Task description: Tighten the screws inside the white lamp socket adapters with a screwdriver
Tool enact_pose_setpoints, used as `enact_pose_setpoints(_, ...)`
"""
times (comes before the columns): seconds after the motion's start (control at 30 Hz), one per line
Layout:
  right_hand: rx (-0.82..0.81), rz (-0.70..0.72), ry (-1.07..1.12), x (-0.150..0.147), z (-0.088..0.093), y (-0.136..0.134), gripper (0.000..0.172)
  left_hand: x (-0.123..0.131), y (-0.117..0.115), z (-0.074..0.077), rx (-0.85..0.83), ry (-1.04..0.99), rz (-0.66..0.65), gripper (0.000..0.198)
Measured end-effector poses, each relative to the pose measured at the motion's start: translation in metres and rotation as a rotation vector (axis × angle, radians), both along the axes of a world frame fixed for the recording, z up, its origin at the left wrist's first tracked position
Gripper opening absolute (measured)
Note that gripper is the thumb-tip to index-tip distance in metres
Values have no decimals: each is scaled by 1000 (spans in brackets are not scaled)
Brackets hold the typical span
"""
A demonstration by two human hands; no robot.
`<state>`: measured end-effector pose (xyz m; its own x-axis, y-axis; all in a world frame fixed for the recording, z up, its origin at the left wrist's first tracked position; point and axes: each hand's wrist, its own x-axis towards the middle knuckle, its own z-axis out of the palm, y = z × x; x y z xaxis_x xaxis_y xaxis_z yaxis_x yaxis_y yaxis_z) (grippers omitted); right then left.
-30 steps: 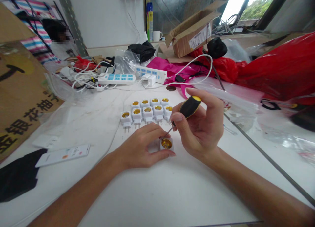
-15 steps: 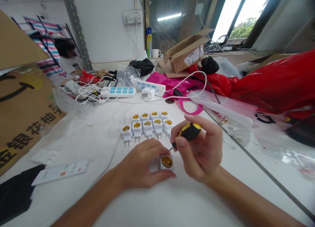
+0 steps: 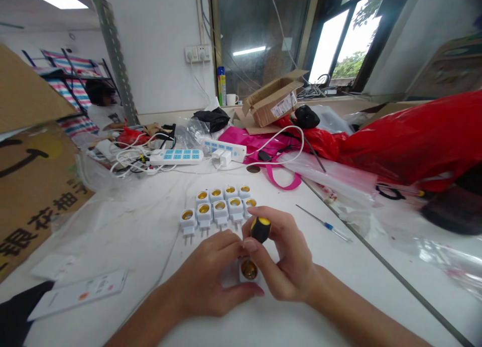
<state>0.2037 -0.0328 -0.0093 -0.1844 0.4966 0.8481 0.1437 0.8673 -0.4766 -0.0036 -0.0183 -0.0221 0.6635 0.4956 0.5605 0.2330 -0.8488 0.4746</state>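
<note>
My left hand is closed around a white plug-in lamp socket with a brass-coloured threaded inside, low on the white table. Between the thumb and fingers of my right hand is a black and yellow screwdriver, standing steeply over that socket. Its tip is hard to make out behind my fingers. Just beyond my hands, several more white lamp sockets stand in two rows, with plug pins showing on the front ones.
A thin screwdriver with a blue collar lies to the right. Power strips and tangled cables are at the back. A big carton and a white box are at left, red plastic at right. A person is in the background.
My right hand has shifted left and tipped the screwdriver more upright over the socket. The thin screwdriver at right now shows fully. The camera view has tilted up slightly.
</note>
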Motion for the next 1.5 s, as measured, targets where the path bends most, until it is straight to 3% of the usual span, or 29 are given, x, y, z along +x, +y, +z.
enact_pose_setpoints(0.3,-33,-4,-29,1,3,1,62,0,-2,3,25,15,16,40)
enact_pose_setpoints(0.63,39,-6,18,1,25,7,35,-2,-2,2,36,10,18,41)
enact_pose_setpoints(0.87,-49,25,43,-1,21,2,52,-1,-1,3,31,-20,2,46)
enact_pose_setpoints(1.0,-66,75,51,-2,19,1,43,-1,2,5,45,-51,-41,51)
enact_pose_setpoints(1.2,-149,230,34,-1,23,-1,31,-2,3,9,-35,-26,-31,25)
enact_pose_setpoints(1.33,-211,239,30,1,21,-2,31,-2,2,11,-82,-8,-13,24)
enact_pose_setpoints(1.5,8,117,46,-2,15,6,27,-3,4,8,-74,-48,-48,26)
